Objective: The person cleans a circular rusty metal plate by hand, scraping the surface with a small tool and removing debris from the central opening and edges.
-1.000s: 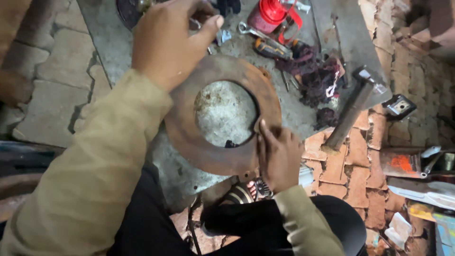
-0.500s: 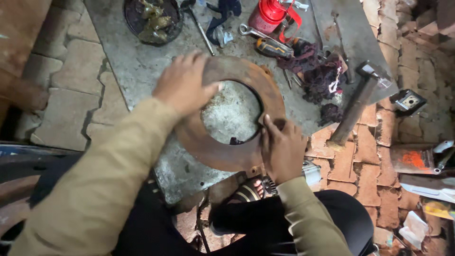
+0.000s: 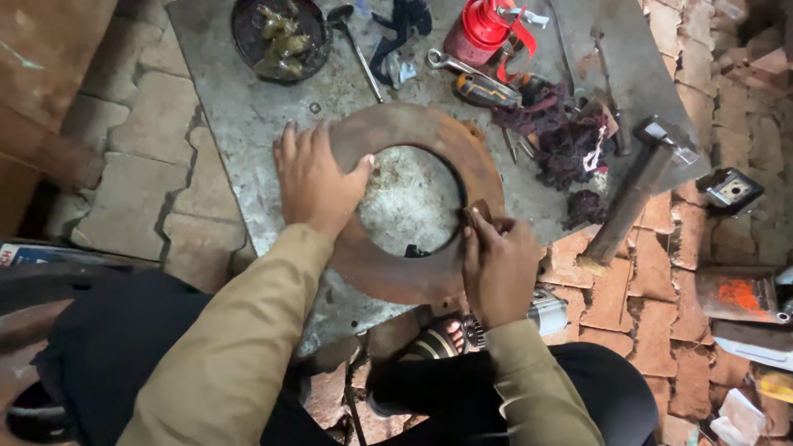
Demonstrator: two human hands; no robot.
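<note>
Left hand: the left hand [image 3: 315, 183] is being laid open, palm down, on the left side of the rusty ring plate [image 3: 410, 202], with the fingers spread and the thumb reaching toward the inner edge.
Right hand: the right hand [image 3: 498, 263] is being closed around a small brown piece [image 3: 478, 215], which is being pressed against the ring's inner rim on its right side.
Ring plate: it is being held flat between both hands on the grey metal sheet [image 3: 239, 107], which is showing through the round opening.
Beyond the left hand: a dark round bowl [image 3: 280, 36] with greasy parts in it is being kept at the far edge of the sheet.
Beyond the right hand: a red oil can [image 3: 482, 26], a spanner [image 3: 454, 63], a screwdriver [image 3: 489, 92] and a dark rag [image 3: 570, 136] are being left in a loose cluster.
Right of the right hand: a hammer [image 3: 634, 192] is being rested half on the sheet, half on the brick floor [image 3: 611, 289].
</note>
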